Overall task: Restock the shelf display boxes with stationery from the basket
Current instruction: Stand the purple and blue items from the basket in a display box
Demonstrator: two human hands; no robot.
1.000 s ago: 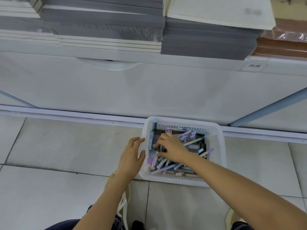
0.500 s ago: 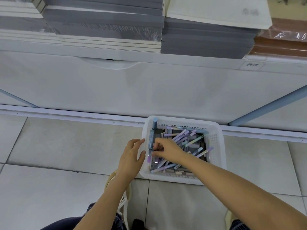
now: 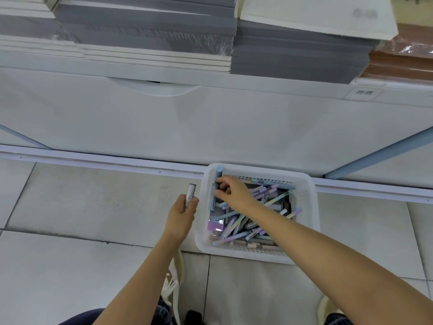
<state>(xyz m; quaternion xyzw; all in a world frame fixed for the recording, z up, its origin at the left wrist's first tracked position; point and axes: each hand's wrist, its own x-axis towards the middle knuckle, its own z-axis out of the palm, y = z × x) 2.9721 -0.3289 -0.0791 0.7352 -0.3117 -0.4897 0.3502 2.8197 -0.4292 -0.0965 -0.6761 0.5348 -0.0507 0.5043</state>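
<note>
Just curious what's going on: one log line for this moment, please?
phase: picking stock | left hand: holds grey pen | right hand: pinches blue pen in white basket

well beyond the grip, grey paper stacks (image 3: 145, 26) lie above a white panel (image 3: 210, 127), with a brown wrapped stack (image 3: 403, 57) and a small label (image 3: 364, 92) far to its right. tiled floor (image 3: 82, 207) spreads beneath and left of the grip; cream straps (image 3: 174, 275) lie nearer than it.

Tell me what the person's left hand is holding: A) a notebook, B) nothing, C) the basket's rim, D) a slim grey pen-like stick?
D: the left hand grips a slim grey stick upright, left of the white basket, where the right hand pinches a blue pen.
</note>
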